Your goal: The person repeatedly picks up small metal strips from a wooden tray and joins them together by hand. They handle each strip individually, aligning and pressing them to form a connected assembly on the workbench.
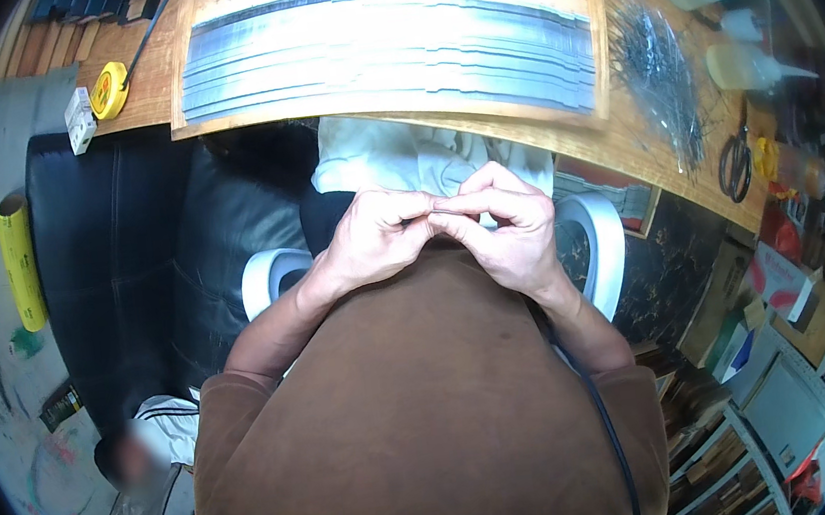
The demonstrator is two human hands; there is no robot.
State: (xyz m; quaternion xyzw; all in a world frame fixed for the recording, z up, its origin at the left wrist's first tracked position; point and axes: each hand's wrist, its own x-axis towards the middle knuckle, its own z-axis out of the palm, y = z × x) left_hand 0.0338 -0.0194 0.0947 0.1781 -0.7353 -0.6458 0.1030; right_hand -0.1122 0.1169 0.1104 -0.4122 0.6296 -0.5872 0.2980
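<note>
The bare left hand (pixel 380 239) and bare right hand (pixel 515 232) meet in front of the brown cloth top (pixel 414 368), short of the wooden counter (pixel 638 155). In each grip the thumb and forefinger are drawn together at the tips, and the two pinches touch or nearly touch; whether a piece is clamped between them I cannot tell, since the fingers cover the spot. If there is a piece in hand, it lies at that meeting point, lifted clear of the counter, and it must be small and slim to vanish there, so I would judge it light, easily dropped and best taken by its ends with the pads, squeezed gently. Beyond the hands, a crumpled white cloth (pixel 431 150) hangs below the counter's edge; it looks soft and limp. On the counter, a shallow pale wooden tray (pixel 599 37) holds long, thin, grey-blue strips (pixel 381 55) laid in close rows. These look smooth and flat, probably light and a little slippery, liable to slide over one another, so a hold by the long edges near the middle would suit them. To the tray's right, a loose heap of fine, dark and silvery strands (pixel 659 71) seems stiff, springy and prone to tangle; single strands would come away best by one end.
</note>
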